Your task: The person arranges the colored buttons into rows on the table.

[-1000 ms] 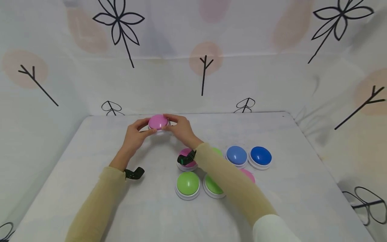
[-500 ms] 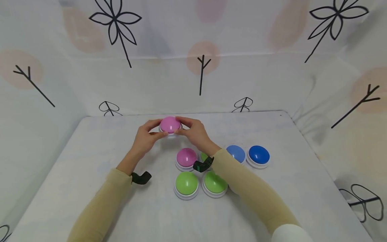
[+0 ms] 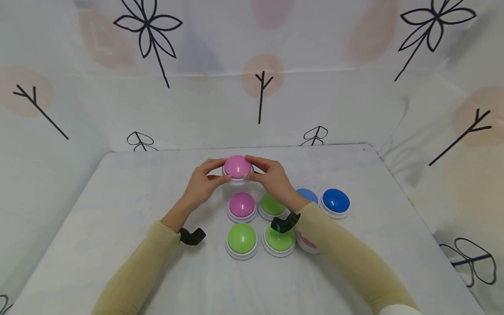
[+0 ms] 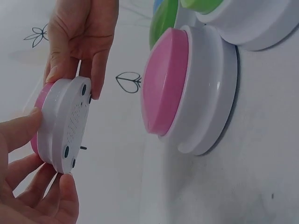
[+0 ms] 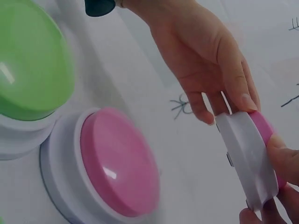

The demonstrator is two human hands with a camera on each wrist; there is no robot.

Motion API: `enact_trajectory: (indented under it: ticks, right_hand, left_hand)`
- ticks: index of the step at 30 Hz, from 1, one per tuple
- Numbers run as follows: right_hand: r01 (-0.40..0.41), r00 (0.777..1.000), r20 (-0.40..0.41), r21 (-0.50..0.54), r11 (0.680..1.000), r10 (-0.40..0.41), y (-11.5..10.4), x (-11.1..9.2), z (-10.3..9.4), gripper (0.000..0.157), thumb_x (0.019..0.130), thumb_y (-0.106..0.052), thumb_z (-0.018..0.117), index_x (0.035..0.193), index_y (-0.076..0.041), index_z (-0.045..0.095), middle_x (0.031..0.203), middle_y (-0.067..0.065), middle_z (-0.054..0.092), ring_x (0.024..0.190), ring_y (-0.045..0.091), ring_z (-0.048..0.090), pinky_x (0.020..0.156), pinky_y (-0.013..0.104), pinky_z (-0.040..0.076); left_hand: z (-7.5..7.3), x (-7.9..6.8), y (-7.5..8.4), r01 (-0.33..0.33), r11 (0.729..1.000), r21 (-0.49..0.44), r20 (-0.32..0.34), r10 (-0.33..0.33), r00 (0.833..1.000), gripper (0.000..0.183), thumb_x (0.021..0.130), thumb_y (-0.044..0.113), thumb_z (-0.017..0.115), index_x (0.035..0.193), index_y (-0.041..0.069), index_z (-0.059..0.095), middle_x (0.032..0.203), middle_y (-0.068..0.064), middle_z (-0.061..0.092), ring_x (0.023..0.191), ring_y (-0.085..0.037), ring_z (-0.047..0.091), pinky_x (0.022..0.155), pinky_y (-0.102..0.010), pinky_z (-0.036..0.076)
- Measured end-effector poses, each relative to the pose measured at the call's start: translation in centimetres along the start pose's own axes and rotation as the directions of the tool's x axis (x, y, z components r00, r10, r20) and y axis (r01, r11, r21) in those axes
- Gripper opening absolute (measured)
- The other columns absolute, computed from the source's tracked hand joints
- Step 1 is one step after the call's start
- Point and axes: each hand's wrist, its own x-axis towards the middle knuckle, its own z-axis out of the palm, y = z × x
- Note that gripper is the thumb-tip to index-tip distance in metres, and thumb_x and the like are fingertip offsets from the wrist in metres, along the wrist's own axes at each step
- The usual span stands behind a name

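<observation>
Both hands hold one pink push button (image 3: pixel 237 167) with a white base, raised off the table near its back. My left hand (image 3: pixel 201 186) grips its left edge, thumb at the front of the rim. My right hand (image 3: pixel 275 181) grips the opposite edge the same way. In the left wrist view the button's white underside (image 4: pixel 74 121) shows small holes and dark feet. Just in front of the held button, a second pink button (image 3: pixel 242 205) sits on the table, beside a green button (image 3: pixel 271 204).
Two more green buttons (image 3: pixel 242 238) stand in the nearer row. Beside them, a pink-topped button (image 3: pixel 308 243) is mostly hidden by the right sleeve. A light blue button (image 3: pixel 307 195) and a dark blue button (image 3: pixel 336 201) stand to the right. A patterned cloth (image 3: pixel 220 105) rises behind the table.
Both hands have carried the pink button to the right and slightly nearer, behind the standing pink button. The right forearm has uncovered more of the green buttons.
</observation>
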Motion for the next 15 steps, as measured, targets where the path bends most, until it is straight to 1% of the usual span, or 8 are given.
enact_trajectory:
  ticks: [3, 8, 11, 15]
  right_hand:
    - [0.000, 1.000, -0.009, -0.002, 1.000, 0.000, -0.2, -0.7, -0.8, 0.056, 0.085, -0.018, 0.081, 0.138, -0.017, 0.061, 0.139, -0.002, 0.059, 0.135, 0.011, 0.046, 0.111, 0.043, 0.039]
    - [-0.019, 1.000, -0.005, -0.052, 0.998, 0.019, -0.5, -2.0, -2.3, 0.056, 0.087, -0.021, 0.080, 0.139, -0.019, 0.060, 0.141, -0.003, 0.058, 0.136, 0.012, 0.045, 0.110, 0.038, 0.040]
    - [-0.024, 1.000, 0.003, -0.052, 0.998, 0.024, -0.6, -2.8, -3.2, 0.057, 0.087, -0.020, 0.079, 0.140, -0.018, 0.059, 0.141, -0.001, 0.057, 0.136, 0.013, 0.045, 0.108, 0.035, 0.042]
    - [-0.038, 0.999, 0.005, -0.036, 0.999, 0.038, -0.6, -3.7, -4.5, 0.057, 0.088, -0.019, 0.078, 0.141, -0.017, 0.058, 0.143, 0.000, 0.056, 0.136, 0.017, 0.046, 0.103, 0.032, 0.045]
  left_hand:
    - [0.6, 0.1, 0.3, -0.008, 1.000, -0.004, 0.015, 0.008, 1.000, 0.049, 0.090, 0.019, 0.077, 0.136, 0.015, 0.062, 0.131, -0.001, 0.059, 0.127, -0.018, 0.050, 0.096, -0.036, 0.052]
    - [1.7, 0.2, 0.5, -0.010, 1.000, -0.004, 0.041, 0.010, 0.999, 0.047, 0.090, 0.018, 0.076, 0.135, 0.016, 0.064, 0.129, 0.001, 0.060, 0.125, -0.017, 0.052, 0.094, -0.034, 0.053]
    - [2.5, 0.3, 0.7, -0.020, 1.000, 0.001, 0.054, 0.020, 0.998, 0.046, 0.090, 0.018, 0.076, 0.135, 0.016, 0.064, 0.129, 0.001, 0.060, 0.125, -0.020, 0.053, 0.094, -0.035, 0.054]
    - [3.7, 0.5, 1.0, -0.048, 0.999, -0.008, 0.073, 0.049, 0.996, 0.045, 0.090, 0.018, 0.076, 0.134, 0.014, 0.065, 0.129, -0.001, 0.061, 0.124, -0.028, 0.054, 0.093, -0.037, 0.054]
